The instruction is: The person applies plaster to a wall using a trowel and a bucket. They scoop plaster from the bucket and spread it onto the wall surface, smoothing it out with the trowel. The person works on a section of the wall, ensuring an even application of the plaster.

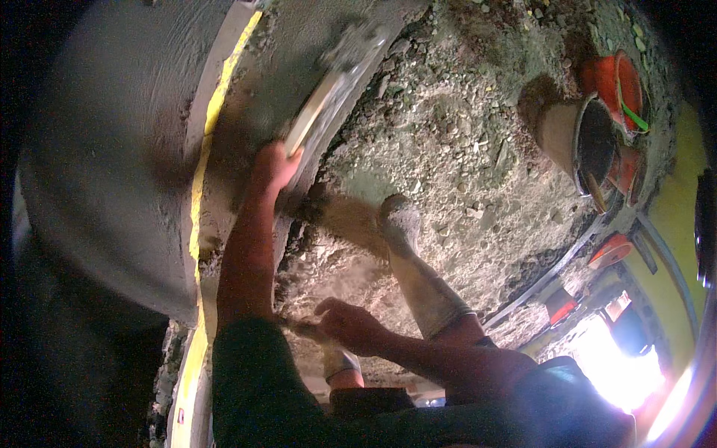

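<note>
My left hand is closed around the pale bar of a long, flat float. The float's face lies along a band of wet grey mortar, and loose mortar is heaped at its far end. Lower down and to the right, my right hand is held away from the float with its fingers curled. A dark shape sits beside those fingers, and whether the hand grips it is hard to make out. A yellow strip runs along the left side of the mortar band.
Smooth grey render curves away on the left. My boot stands on rough, stony ground. At the right are a dirty bucket, an orange bucket and an orange-red tool. Bright light glares at lower right.
</note>
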The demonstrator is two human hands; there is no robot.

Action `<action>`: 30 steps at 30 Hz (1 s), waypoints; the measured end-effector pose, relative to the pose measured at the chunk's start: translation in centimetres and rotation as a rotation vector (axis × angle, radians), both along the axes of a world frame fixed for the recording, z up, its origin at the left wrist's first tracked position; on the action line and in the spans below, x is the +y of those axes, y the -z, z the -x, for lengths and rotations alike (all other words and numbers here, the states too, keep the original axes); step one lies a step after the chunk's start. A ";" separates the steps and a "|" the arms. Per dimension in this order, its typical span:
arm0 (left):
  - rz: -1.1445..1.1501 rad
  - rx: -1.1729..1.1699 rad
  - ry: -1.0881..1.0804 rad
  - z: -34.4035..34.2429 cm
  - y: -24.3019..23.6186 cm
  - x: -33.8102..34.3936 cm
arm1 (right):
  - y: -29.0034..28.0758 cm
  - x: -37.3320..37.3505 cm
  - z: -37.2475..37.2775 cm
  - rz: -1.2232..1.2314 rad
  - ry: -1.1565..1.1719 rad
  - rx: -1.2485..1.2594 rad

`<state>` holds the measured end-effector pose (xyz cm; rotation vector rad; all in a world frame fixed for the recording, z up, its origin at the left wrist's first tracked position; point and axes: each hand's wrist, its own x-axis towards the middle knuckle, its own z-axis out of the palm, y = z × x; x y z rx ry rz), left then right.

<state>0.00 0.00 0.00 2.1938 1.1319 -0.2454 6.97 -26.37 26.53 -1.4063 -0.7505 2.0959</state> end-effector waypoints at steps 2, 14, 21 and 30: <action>-0.088 -0.174 -0.062 6.0 2.0 0.6 | -2.4 0.2 2.8 -0.110 0.022 0.099; -0.043 0.112 -0.019 -17.3 -2.9 4.1 | -2.2 1.7 -4.3 0.254 0.194 0.081; -0.081 0.197 0.020 -8.7 -2.2 -0.3 | -1.0 0.6 -3.2 0.161 0.196 0.099; 0.087 0.143 -0.090 -20.4 -2.4 3.6 | -0.9 0.7 -3.7 0.177 0.183 0.051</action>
